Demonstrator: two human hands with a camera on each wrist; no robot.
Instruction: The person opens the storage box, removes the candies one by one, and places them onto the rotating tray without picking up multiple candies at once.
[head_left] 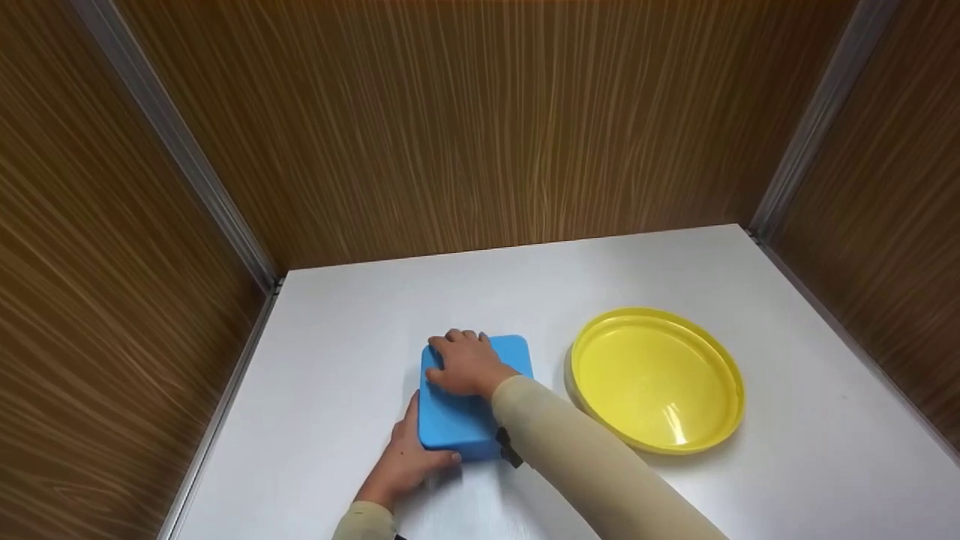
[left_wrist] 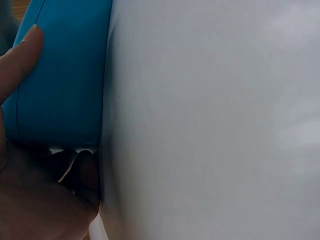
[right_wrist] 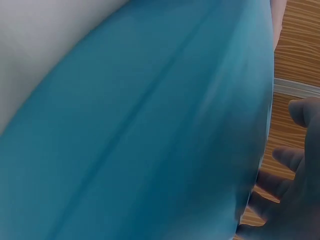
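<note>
A blue rectangular box (head_left: 454, 420) sits on the white table, its flat top face up. A thin seam near the upper edge runs along its side in the left wrist view. My left hand (head_left: 405, 457) holds the box at its near left corner, thumb against the front side and fingers along the left side. My right hand (head_left: 466, 364) rests on the top with its fingers spread toward the far left edge. In the right wrist view the fingers (right_wrist: 285, 157) of that hand stand at the top face. What is inside the box is hidden.
A round yellow basin-like dish (head_left: 652, 382) with a raised rim stands right of the box, close to my right forearm. Wood-grain panels (head_left: 487, 127) enclose the white table (head_left: 337, 322) at the back and both sides, with metal strips at the corners.
</note>
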